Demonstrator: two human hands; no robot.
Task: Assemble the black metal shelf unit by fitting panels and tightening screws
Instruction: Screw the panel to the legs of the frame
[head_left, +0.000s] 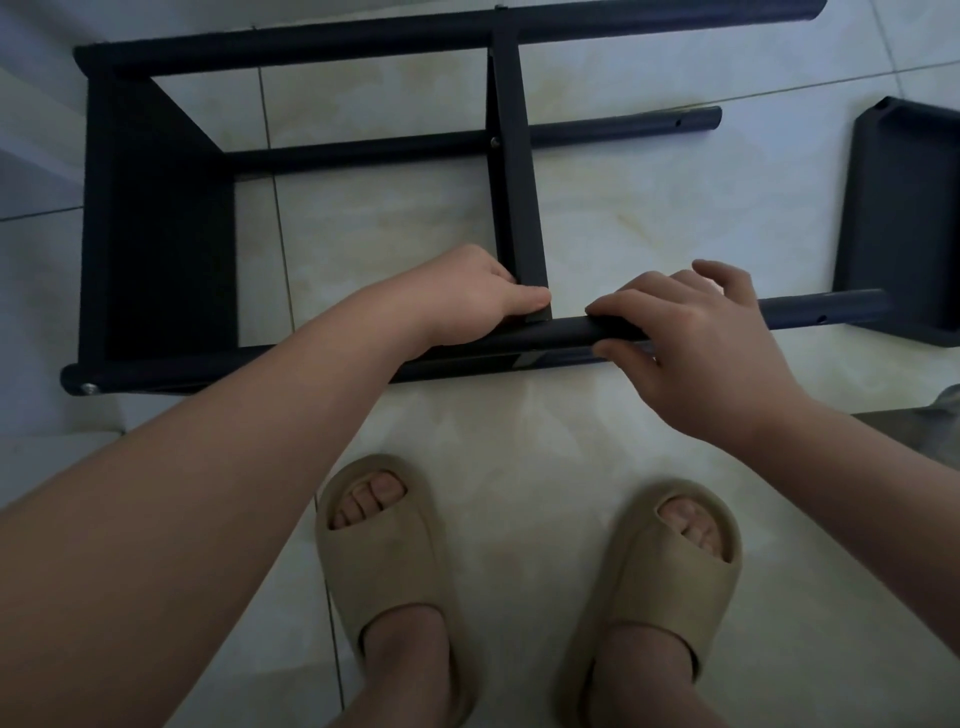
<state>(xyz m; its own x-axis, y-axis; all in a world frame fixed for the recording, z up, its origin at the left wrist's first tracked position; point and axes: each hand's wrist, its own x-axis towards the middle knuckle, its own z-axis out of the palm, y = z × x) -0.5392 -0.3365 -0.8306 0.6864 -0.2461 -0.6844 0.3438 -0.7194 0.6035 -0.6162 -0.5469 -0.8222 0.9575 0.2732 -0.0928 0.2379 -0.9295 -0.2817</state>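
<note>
The black metal shelf unit (156, 218) lies on its side on the tiled floor, with round tubes running left to right. A black end panel closes its left end. A middle panel (511, 171) stands across the frame. My left hand (483, 293) grips the near lower corner of that middle panel where it meets the near upper tube (566, 328). My right hand (691, 332) holds this tube just right of the panel, thumb under it and fingers over it. A silver screw head (89, 388) shows at the near left tube end.
A loose black shelf panel (904, 218) lies on the floor at the right, close to the tube ends. My two feet in beige slippers (384, 551) stand just in front of the frame. A grey object (948, 402) pokes in at the right edge.
</note>
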